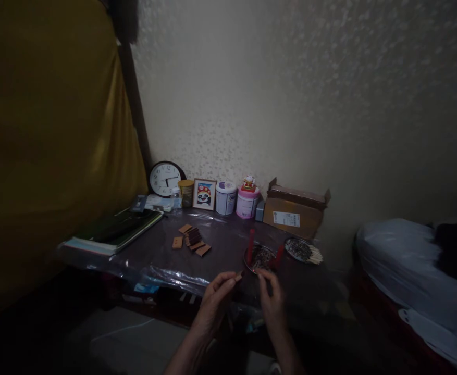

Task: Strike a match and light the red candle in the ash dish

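Observation:
My left hand (217,294) is closed round a small matchbox (238,277), its end poking out past the thumb and fingertips. To the right, my right hand (271,291) is closed in a pinch at the table's front edge; whatever sits between its fingertips is too small and dark to make out. Just beyond it is a round dish (265,256) of dark bits. A red candle (250,246) stands upright at the dish's left, and a second red candle (279,255) leans at its right. Several more matchboxes (192,238) lie loosely piled at the table's middle.
A plate (296,250) with dark bits and pale sticks sits at right. Along the wall stand a clock (166,179), a framed panda picture (204,195), tubs (225,199) and a cardboard box (294,213). Books (114,232) lie left, beside a yellow curtain (56,130).

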`<state>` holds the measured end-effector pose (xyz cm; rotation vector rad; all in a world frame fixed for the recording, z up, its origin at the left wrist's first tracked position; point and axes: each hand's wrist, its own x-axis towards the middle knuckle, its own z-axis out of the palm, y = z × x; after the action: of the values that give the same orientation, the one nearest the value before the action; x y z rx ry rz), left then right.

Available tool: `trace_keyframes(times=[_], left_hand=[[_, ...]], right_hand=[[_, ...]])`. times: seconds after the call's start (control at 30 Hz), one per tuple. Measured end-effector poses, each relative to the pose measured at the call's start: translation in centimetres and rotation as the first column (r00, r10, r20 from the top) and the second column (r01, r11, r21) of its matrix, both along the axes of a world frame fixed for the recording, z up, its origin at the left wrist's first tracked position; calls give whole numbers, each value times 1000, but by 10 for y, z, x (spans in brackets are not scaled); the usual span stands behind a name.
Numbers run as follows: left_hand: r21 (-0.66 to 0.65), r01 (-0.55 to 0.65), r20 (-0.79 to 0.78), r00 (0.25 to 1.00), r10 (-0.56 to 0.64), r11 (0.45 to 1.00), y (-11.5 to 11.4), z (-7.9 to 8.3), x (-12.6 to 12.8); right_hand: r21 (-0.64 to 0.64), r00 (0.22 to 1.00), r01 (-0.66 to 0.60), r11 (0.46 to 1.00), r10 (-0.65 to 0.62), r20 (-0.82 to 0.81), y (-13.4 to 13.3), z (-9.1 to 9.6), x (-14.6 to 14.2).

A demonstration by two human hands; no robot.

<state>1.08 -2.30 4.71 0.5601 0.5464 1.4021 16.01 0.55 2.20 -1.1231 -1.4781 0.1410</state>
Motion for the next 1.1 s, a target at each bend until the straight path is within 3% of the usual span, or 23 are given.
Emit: trace_keyframes(times=[0.23, 0.5, 0.87, 1.1], left_hand=[[3, -11, -36, 999, 11, 1000, -3, 4, 0], [73, -93, -87, 991, 99, 993, -2, 4, -5], [28, -135, -85, 987, 137, 990, 4, 0, -12], [7, -141, -71, 988, 141, 990, 5, -2, -11]], right_hand=[[-83, 950, 8, 997, -33, -311, -7, 13, -8], [-69, 954, 15, 998, -35, -299, 1, -1, 0], [-78, 939, 27, 997, -52, -340, -1, 6, 5], [-170, 897, 22, 985, -94, -432, -2, 9, 6]])
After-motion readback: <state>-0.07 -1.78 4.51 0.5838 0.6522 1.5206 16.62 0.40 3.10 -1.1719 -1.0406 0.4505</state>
